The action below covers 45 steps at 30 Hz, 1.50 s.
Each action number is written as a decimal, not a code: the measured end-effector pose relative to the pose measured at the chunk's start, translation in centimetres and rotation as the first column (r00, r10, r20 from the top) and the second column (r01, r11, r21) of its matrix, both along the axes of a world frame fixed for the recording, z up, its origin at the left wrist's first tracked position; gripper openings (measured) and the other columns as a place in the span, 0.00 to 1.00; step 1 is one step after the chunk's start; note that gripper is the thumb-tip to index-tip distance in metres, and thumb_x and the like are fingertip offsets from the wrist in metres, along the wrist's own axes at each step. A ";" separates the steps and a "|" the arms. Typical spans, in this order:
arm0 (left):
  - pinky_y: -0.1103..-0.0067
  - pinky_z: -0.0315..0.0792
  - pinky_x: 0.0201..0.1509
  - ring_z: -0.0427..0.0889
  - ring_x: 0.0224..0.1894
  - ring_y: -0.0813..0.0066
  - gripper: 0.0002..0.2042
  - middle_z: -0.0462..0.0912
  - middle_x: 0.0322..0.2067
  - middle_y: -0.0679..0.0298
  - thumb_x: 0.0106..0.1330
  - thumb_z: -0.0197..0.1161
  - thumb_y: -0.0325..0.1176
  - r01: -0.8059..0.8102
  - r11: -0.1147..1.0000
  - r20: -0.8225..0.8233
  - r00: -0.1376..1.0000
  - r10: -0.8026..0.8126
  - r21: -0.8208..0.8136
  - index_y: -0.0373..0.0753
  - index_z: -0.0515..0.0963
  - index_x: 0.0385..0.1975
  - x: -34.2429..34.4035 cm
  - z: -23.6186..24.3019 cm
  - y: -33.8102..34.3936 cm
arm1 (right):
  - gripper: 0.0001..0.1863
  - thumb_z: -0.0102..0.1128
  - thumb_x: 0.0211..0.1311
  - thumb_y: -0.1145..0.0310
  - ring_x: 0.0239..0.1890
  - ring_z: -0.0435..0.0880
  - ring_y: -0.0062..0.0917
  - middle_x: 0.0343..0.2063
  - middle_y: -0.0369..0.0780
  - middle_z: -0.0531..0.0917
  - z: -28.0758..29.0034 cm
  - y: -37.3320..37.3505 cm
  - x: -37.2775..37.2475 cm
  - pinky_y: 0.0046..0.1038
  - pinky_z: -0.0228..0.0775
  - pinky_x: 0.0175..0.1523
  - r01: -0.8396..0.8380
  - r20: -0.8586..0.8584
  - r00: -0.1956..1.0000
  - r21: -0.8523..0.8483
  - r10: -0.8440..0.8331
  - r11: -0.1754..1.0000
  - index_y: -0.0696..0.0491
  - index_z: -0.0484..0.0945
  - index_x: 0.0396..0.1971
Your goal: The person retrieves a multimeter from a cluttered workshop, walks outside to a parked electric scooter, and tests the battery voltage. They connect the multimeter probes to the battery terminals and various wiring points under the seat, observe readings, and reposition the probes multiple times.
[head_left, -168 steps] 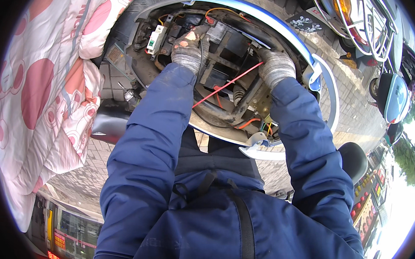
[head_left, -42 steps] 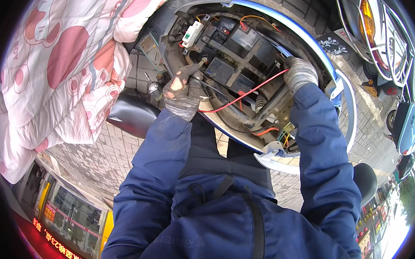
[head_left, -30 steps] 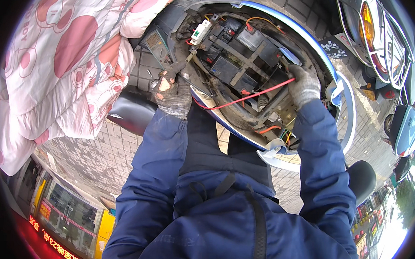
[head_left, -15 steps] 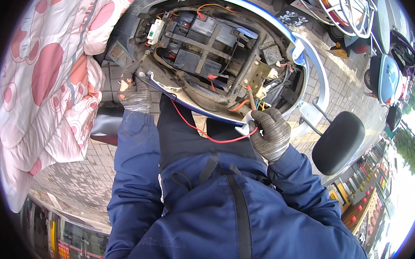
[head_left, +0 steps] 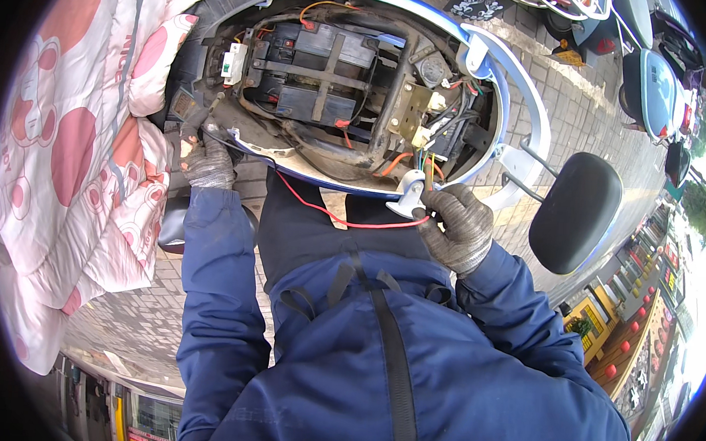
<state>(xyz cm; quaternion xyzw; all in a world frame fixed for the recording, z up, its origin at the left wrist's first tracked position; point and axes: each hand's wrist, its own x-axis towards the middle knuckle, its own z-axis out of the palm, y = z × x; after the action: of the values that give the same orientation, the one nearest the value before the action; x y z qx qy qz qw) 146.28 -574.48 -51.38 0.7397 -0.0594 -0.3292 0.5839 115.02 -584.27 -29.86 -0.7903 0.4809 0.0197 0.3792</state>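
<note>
In front of me is the open seat bay of a blue-and-white electric scooter point(head_left: 498, 64), with black batteries point(head_left: 317, 105) strapped under a metal frame. My gloved left hand point(head_left: 207, 161) is closed around a slim test probe point(head_left: 215, 104); it points toward a small white circuit breaker point(head_left: 233, 63). Another test probe point(head_left: 428, 173) is pinched in my gloved right hand point(head_left: 458, 228), beside coloured wires and a white hinge bracket point(head_left: 408, 195). From the right hand a red lead point(head_left: 345, 222) sags across toward my left. Whether either tip touches anything, I cannot tell.
A pink-and-white patterned quilted cover point(head_left: 68, 166) hangs at the left. A black oval backrest pad point(head_left: 577, 214) sticks out at the right. Other scooters point(head_left: 653, 91) are parked on the paved ground beyond. Inside the bay sits a metal plate point(head_left: 409, 116) with connectors.
The scooter has shifted left and slightly up in view. My right hand's probe has drawn back from the metal plate's edge, toward me. My left hand still holds its probe near the breaker.
</note>
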 end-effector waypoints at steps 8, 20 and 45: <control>0.85 0.71 0.28 0.75 0.26 0.83 0.10 0.79 0.30 0.67 0.67 0.55 0.25 0.149 0.961 0.234 0.951 -0.204 0.232 0.38 0.75 0.47 -0.1 0.9 -1.1 | 0.12 0.66 0.49 0.74 0.22 0.81 0.29 0.25 0.42 0.78 -0.4 1.2 -2.9 0.28 0.74 0.27 0.026 0.012 1.000 0.034 -0.027 0.999 0.56 0.80 0.35; 0.84 0.73 0.28 0.75 0.27 0.82 0.10 0.79 0.33 0.65 0.67 0.56 0.27 0.137 0.981 0.212 0.963 -0.165 0.139 0.38 0.75 0.47 -0.9 0.6 -1.1 | 0.15 0.64 0.48 0.74 0.23 0.81 0.33 0.23 0.42 0.77 -1.3 1.2 -4.6 0.31 0.73 0.29 0.024 0.017 1.000 0.061 -0.025 0.998 0.56 0.80 0.39; 0.82 0.72 0.35 0.74 0.30 0.80 0.11 0.76 0.35 0.65 0.66 0.55 0.25 0.155 0.973 0.203 0.961 -0.189 0.173 0.36 0.74 0.47 0.1 -1.4 0.2 | 0.13 0.64 0.47 0.74 0.24 0.80 0.37 0.25 0.43 0.78 -2.5 0.1 0.3 0.33 0.72 0.28 -0.061 0.165 0.984 -0.022 0.064 0.998 0.55 0.80 0.37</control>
<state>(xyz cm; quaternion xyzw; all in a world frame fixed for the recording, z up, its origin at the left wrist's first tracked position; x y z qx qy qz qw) 146.40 -574.30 -52.73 0.8067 -0.1613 -0.2994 0.4833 115.32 -584.22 -32.40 -0.8071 0.4228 -0.0384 0.4103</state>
